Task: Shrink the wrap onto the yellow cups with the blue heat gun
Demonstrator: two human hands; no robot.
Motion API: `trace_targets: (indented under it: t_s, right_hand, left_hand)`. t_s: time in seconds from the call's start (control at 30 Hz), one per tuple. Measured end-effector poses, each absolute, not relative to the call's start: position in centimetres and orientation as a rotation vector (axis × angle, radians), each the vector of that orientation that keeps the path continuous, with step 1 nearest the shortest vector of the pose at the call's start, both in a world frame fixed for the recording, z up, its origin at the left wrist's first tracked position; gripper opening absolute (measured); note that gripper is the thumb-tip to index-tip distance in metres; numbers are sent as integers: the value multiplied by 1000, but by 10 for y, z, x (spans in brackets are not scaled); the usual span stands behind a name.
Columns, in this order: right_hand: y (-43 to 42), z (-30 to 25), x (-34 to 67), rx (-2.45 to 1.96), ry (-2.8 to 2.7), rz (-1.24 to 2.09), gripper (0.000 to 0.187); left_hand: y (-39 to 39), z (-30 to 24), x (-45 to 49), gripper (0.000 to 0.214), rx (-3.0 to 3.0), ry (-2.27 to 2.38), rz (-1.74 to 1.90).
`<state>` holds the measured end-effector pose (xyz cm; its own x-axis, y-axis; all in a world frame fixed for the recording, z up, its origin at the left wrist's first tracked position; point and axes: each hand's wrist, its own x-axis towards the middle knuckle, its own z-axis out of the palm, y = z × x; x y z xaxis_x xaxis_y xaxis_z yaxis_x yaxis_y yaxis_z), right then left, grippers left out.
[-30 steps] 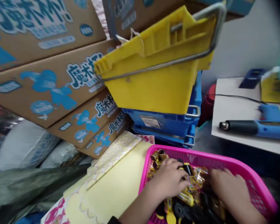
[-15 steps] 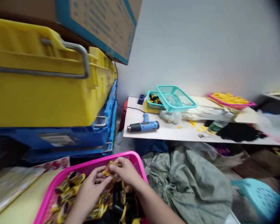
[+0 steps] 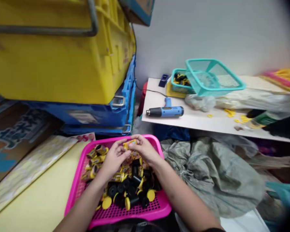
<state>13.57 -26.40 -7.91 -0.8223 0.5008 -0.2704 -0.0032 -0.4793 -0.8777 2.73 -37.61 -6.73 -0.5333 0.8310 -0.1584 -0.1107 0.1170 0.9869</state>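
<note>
A pink basket [image 3: 122,214] sits in front of me, filled with several small black-and-yellow cylinders [image 3: 130,193] and yellow-wrapped pieces [image 3: 94,159]. Above its far half, my left hand [image 3: 114,158] and my right hand [image 3: 145,149] meet, fingers pinched together on one small yellow wrapped piece [image 3: 129,144]. Both forearms reach in from the bottom of the view.
A yellow crate [image 3: 60,51] is stacked on blue crates [image 3: 96,112] at the left. A white tabletop [image 3: 203,120] at the right carries a blue heat gun [image 3: 165,111] and teal baskets [image 3: 212,77]. Grey-green cloth [image 3: 207,174] lies right of the basket; yellow sheets [image 3: 38,199] lie left.
The view swung right and then down. My hands left the pile, came together and lifted a yellow wrapped piece over the basket's far half.
</note>
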Motion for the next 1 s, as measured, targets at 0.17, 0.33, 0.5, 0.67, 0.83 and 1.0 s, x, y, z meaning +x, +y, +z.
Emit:
trace_targets:
  t_s: [0.17,0.33,0.5,0.67,0.83,1.0]
  right_hand:
    - [-260,-83,136,-762,-1385,2348,76]
    - [-263,-81,132,-792,-1465,2249,75]
    - [-268,-80,127,-812,-1517,2123,78]
    - [-270,-79,125,-878,-1716,1954,73]
    - [-267,-74,134,-990,-2181,1664,42]
    - [-274,-79,149,-1151,-2713,1370,24]
  left_hand:
    - [-383,-70,22,63,652,1602,1511]
    - [-384,-72,24,56,628,1523,1579]
    - [-375,-76,35,43,546,1437,1679]
    - [-374,-77,36,45,490,1430,1740]
    - [-378,-76,23,34,390,1493,1858]
    - [-392,-72,4,39,316,1494,1882]
